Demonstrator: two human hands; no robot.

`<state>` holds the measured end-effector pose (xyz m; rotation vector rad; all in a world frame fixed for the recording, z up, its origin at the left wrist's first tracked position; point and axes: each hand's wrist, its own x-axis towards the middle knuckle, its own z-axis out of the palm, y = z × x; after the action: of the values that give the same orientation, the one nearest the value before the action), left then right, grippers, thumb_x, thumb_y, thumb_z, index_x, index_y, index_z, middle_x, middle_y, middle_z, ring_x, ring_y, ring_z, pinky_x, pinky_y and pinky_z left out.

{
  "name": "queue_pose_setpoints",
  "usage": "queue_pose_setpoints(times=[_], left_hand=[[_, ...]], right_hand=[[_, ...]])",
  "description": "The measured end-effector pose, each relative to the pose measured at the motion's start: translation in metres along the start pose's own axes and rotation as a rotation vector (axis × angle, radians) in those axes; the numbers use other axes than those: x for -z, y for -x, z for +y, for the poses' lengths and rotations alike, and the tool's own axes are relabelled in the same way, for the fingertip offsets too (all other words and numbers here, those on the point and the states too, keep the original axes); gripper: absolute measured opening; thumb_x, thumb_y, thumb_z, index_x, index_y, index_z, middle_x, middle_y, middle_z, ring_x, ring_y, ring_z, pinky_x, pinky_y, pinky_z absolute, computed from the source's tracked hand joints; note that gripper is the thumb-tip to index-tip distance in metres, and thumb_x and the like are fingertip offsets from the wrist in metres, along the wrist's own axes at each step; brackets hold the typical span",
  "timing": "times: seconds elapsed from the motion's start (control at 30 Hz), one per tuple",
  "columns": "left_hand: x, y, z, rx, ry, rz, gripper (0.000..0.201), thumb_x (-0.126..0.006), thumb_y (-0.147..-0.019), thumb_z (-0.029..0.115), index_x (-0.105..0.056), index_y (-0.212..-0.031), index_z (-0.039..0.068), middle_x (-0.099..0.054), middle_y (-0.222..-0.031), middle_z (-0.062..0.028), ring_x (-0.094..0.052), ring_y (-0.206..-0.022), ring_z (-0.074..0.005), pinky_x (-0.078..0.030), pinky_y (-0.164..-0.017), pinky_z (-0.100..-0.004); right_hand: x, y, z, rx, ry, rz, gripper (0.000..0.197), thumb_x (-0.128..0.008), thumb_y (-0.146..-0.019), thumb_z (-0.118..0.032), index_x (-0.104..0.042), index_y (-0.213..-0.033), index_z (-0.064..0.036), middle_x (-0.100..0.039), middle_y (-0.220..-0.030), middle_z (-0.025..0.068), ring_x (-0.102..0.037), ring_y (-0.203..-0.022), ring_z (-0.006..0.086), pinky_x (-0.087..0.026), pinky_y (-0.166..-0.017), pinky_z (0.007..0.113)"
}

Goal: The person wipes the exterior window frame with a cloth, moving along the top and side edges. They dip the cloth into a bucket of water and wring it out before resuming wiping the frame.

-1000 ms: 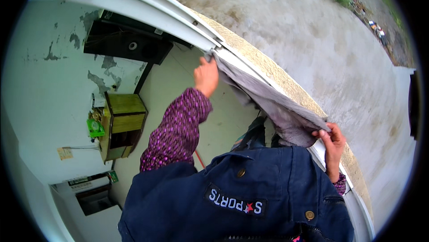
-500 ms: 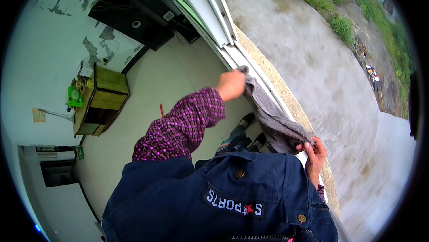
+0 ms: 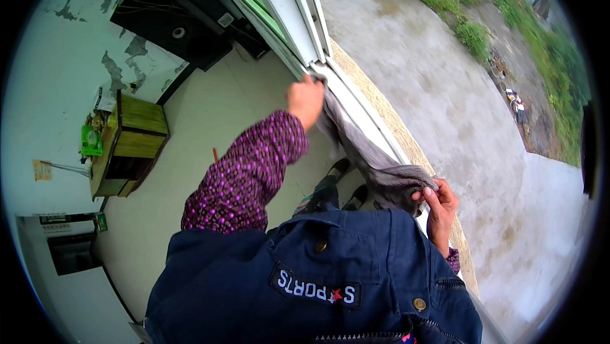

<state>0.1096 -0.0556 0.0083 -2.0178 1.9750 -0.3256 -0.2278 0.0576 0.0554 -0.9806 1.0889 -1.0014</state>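
A grey cloth [image 3: 363,148] stretches along the white window track [image 3: 365,118], hanging partly over its inner side. My left hand [image 3: 306,99] is closed on the cloth's far end, close to where the white window frame [image 3: 300,10] meets the track. Nearer to me, my right hand [image 3: 440,209] pinches the bunched other end between thumb and fingers, over the outer side of the sill. Between the two hands the cloth is twisted and creased.
Outside the track runs a rough tan ledge [image 3: 372,93], with concrete ground [image 3: 457,109] below. Indoors, a wooden cabinet [image 3: 141,129] and a large black speaker [image 3: 168,26] stand by the peeling wall. My shoes [image 3: 357,196] are on the tiled floor.
My left hand has slid farther along the track toward the window frame, drawing the cloth longer and narrower. My right hand has shifted slightly up and left, still holding its end.
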Motion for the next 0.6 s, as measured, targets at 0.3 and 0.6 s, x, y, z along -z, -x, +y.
queue_pose_setpoints(times=[0.3, 0.6], left_hand=[[-0.014, -0.018, 0.000, -0.255, -0.025, 0.097, 0.008, -0.056, -0.073, 0.004, -0.063, -0.075, 0.000, -0.060, -0.073, -0.0170, -0.065, -0.057, -0.0243, -0.052, -0.049, -0.0342], [0.035, 0.080, 0.102, -0.607, 0.237, 0.042, 0.009, -0.055, -0.072, 0.008, -0.056, -0.078, 0.002, -0.054, -0.071, -0.0123, -0.061, -0.055, -0.0227, -0.049, -0.045, -0.0331]], right_hand=[[0.017, 0.004, 0.015, -0.050, -0.006, 0.033, 0.018, -0.059, -0.087, -0.008, -0.056, -0.101, 0.0033, -0.066, -0.078, 0.0094, -0.060, -0.069, 0.0111, -0.046, -0.064, 0.023], [0.047, 0.016, 0.018, 0.012, -0.093, 0.108, 0.018, -0.058, -0.085, -0.005, -0.058, -0.101, 0.0053, -0.065, -0.077, 0.0103, -0.062, -0.070, 0.0133, -0.049, -0.067, 0.024]])
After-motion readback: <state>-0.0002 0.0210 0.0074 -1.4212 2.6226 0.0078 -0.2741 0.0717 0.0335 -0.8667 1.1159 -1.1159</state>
